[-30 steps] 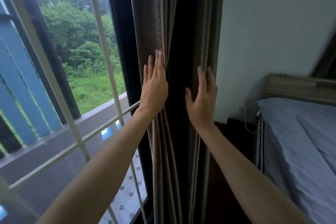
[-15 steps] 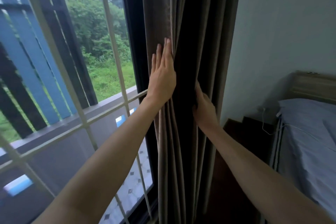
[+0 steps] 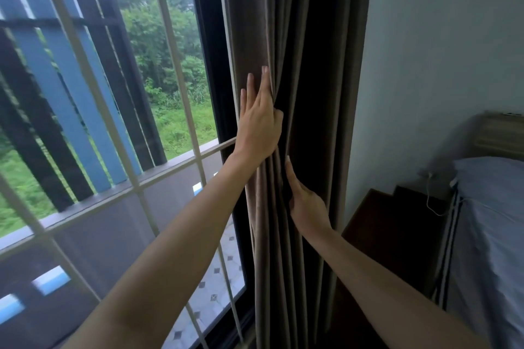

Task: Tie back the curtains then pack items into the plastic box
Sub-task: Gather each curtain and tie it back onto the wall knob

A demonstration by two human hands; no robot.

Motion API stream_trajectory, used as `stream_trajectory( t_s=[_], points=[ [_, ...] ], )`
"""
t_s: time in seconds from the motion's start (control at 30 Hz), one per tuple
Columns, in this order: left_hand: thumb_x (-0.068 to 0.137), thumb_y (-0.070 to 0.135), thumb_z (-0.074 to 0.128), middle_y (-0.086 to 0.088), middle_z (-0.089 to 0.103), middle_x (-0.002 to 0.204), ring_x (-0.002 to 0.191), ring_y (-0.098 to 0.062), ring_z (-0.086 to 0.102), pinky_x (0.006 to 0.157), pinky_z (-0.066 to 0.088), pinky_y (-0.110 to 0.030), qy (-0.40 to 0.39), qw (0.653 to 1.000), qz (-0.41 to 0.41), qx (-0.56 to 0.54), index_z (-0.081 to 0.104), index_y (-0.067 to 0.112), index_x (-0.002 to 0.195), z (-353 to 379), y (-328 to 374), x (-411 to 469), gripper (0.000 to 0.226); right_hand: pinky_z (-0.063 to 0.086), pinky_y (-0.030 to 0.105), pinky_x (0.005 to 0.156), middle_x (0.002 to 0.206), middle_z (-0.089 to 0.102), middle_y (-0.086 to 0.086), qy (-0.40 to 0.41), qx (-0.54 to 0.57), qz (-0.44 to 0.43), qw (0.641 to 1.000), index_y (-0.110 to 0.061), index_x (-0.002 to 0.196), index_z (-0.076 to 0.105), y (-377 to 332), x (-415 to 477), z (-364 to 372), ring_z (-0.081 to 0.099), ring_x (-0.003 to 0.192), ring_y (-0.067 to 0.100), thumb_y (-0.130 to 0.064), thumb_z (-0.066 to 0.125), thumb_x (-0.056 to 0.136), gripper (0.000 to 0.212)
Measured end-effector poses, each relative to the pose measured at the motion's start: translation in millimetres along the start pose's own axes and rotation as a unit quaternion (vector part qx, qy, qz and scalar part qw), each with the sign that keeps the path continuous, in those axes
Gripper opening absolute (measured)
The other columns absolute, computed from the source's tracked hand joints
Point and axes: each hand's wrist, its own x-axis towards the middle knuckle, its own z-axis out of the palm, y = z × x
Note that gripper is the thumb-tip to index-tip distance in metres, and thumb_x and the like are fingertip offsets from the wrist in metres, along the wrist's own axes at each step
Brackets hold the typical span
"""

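A brown curtain (image 3: 306, 37) hangs gathered in folds between the window and the wall. My left hand (image 3: 259, 119) lies flat on its left folds, fingers pointing up, thumb pressed into a fold. Lower down, my right hand (image 3: 304, 201) reaches into the dark middle folds; most of its fingers are hidden behind the cloth, with one finger showing. No tie-back and no plastic box are in view.
A white window grille (image 3: 167, 167) and dark frame (image 3: 204, 37) stand to the left, with a balcony and trees outside. A dark wooden bedside table (image 3: 397, 224) sits at the lower right, beside a bed (image 3: 493, 224) with a blue-grey sheet and a white cable.
My right hand has dropped lower and pushed deeper into the curtain folds. My left hand has stayed on the left folds, its thumb now tucked against the cloth.
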Motion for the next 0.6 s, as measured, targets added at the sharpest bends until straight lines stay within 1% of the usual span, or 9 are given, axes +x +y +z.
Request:
stream_trajectory(
  t_s=[0.1,0.2,0.27,0.33,0.43,0.5,0.53,0.57,0.6],
  points=[
    [0.091,0.009,0.030,-0.005,0.004,0.162,0.149,-0.021,-0.007,0.121,-0.007,-0.036,-0.002,1.000,-0.002,-0.015,0.001,0.004,0.153,-0.7,0.5,-0.1,0.068,0.034,0.013,0.040,0.112,0.066,0.007,-0.008,-0.014,0.003,1.000,-0.051,0.142,-0.024,-4.9,-2.2,-1.8,0.047,0.044,0.007,-0.004,0.048,0.094,0.099],
    [0.094,0.019,0.030,-0.006,0.007,0.162,0.149,-0.016,0.000,0.121,-0.006,-0.037,0.002,1.000,-0.004,-0.029,0.001,0.005,0.152,0.3,4.8,0.2,0.067,0.033,0.013,0.040,0.105,0.066,0.002,-0.009,-0.009,0.015,1.000,-0.050,0.143,-0.022,-10.5,-5.5,-0.2,0.046,0.043,0.006,-0.005,0.049,0.094,0.098],
    [0.098,0.037,0.033,-0.008,0.007,0.162,0.149,-0.015,0.005,0.121,-0.004,-0.036,0.013,1.000,-0.005,-0.028,0.002,0.005,0.153,2.9,6.6,2.0,0.070,0.029,0.013,0.039,0.084,0.063,-0.006,-0.001,-0.005,0.019,1.000,-0.049,0.144,-0.021,-13.4,-7.3,1.6,0.044,0.042,0.006,-0.006,0.050,0.094,0.096],
    [0.096,0.049,0.044,-0.012,0.007,0.161,0.149,-0.017,0.006,0.120,-0.003,-0.034,0.020,1.000,-0.016,-0.014,0.002,0.003,0.152,6.2,7.2,3.2,0.084,0.030,0.013,0.039,0.067,0.047,-0.018,0.000,-0.002,0.018,1.000,-0.051,0.142,-0.024,-13.5,-8.7,3.7,0.044,0.042,0.006,-0.009,0.048,0.096,0.095],
    [0.098,0.029,0.049,-0.017,0.005,0.160,0.148,-0.025,0.009,0.122,0.005,-0.043,0.033,0.999,-0.027,0.002,0.003,-0.001,0.150,10.4,7.7,3.0,0.076,0.045,0.016,0.044,0.081,0.045,-0.028,-0.012,0.020,-0.006,1.000,-0.053,0.143,-0.021,-11.2,-10.7,7.6,0.051,0.047,0.006,-0.012,0.049,0.097,0.094],
    [0.097,0.014,0.044,-0.017,0.003,0.160,0.149,-0.026,0.003,0.121,0.006,-0.047,0.027,0.999,-0.028,0.025,0.002,-0.001,0.151,11.6,5.9,3.1,0.070,0.052,0.020,0.053,0.082,0.053,-0.023,-0.039,0.038,-0.015,0.998,-0.052,0.146,-0.013,-9.9,-10.3,4.4,0.055,0.053,0.005,-0.013,0.052,0.094,0.092],
    [0.095,0.010,0.042,-0.017,0.001,0.160,0.149,-0.028,-0.002,0.121,0.004,-0.048,0.023,0.998,-0.028,0.042,0.002,0.000,0.151,11.0,4.8,3.5,0.069,0.055,0.021,0.062,0.088,0.060,-0.017,-0.040,0.034,-0.017,0.998,-0.047,0.150,-0.002,-9.8,-7.0,-1.4,0.058,0.065,0.003,-0.014,0.054,0.092,0.087],
    [0.094,0.008,0.040,-0.017,0.000,0.160,0.148,-0.032,-0.006,0.121,0.001,-0.048,0.020,0.998,-0.028,0.057,0.001,0.001,0.151,10.1,2.6,3.8,0.069,0.057,0.026,0.077,0.104,0.065,-0.009,-0.009,0.018,-0.026,0.999,-0.039,0.152,0.016,-10.0,-0.7,-8.9,0.061,0.087,0.006,-0.014,0.057,0.090,0.078],
    [0.094,0.007,0.039,-0.016,0.000,0.160,0.147,-0.035,-0.009,0.120,-0.002,-0.048,0.016,0.997,-0.027,0.069,0.001,0.001,0.151,8.2,0.5,4.1,0.069,0.053,0.034,0.093,0.123,0.063,-0.002,0.054,-0.004,-0.041,0.998,-0.030,0.149,0.033,-9.3,8.0,-17.8,0.057,0.112,0.013,-0.014,0.059,0.089,0.067]
  ],
)
